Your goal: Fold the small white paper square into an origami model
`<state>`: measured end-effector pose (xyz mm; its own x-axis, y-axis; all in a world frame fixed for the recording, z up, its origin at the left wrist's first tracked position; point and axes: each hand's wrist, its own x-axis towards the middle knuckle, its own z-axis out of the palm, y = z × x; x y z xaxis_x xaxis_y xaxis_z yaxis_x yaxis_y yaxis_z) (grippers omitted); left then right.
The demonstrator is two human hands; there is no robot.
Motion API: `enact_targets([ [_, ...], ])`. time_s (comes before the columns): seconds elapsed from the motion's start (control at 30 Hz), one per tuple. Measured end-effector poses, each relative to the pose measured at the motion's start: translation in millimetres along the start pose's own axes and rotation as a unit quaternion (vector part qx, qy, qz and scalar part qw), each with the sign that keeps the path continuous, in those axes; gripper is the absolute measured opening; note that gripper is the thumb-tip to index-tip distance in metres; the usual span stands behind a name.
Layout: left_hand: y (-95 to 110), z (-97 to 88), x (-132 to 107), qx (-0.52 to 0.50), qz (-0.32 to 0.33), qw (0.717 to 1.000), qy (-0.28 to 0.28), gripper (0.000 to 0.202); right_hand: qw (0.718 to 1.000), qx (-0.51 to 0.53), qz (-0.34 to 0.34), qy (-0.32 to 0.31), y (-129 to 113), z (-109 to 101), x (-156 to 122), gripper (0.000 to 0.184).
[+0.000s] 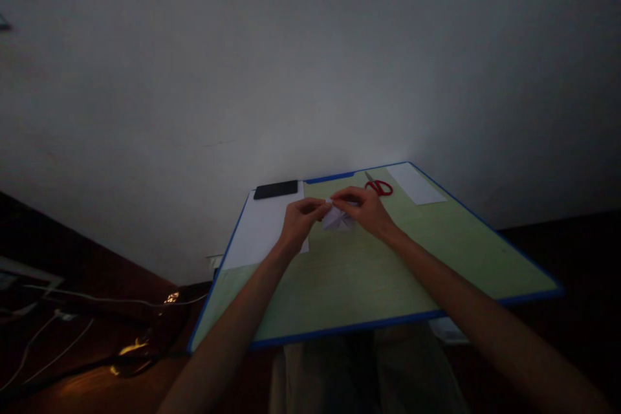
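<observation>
A small piece of folded white paper (338, 220) with creases is held up between my two hands, over the middle of a pale green table (359, 284). My left hand (301, 220) pinches its upper left edge between thumb and fingers. From the right, my right hand (365, 207) pinches the top of the same paper, its fingertips close to those of the left. Part of the paper is hidden behind the right fingers. Just beyond my right hand lie scissors (381, 188) with red handles, blades pointing away.
White sheet paper (257, 229) covers the table's left side, with a flat black device (275, 189) on its far end. A white paper strip (416, 184) lies at the far right. The table's blue edge meets a wall (310, 65). White cables (140, 301) run along the floor at left.
</observation>
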<state>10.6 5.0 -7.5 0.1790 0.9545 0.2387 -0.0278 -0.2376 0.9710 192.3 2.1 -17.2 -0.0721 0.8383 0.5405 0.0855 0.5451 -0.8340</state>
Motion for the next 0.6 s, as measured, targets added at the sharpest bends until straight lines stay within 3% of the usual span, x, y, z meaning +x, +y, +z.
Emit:
enact_targets([
  [0.33,-2.9,-3.1,1.7,-0.021,-0.018,0.999,-0.017,0.030,0.999,-0.028,-0.015,-0.028,-4.9,-1.7,1.0,0.014],
  [0.6,-0.6,0.3,-0.3,-0.005,0.001,1.000,0.024,0.029,0.997,-0.057,-0.021,-0.038,-7.2,-0.5,-0.4,0.017],
])
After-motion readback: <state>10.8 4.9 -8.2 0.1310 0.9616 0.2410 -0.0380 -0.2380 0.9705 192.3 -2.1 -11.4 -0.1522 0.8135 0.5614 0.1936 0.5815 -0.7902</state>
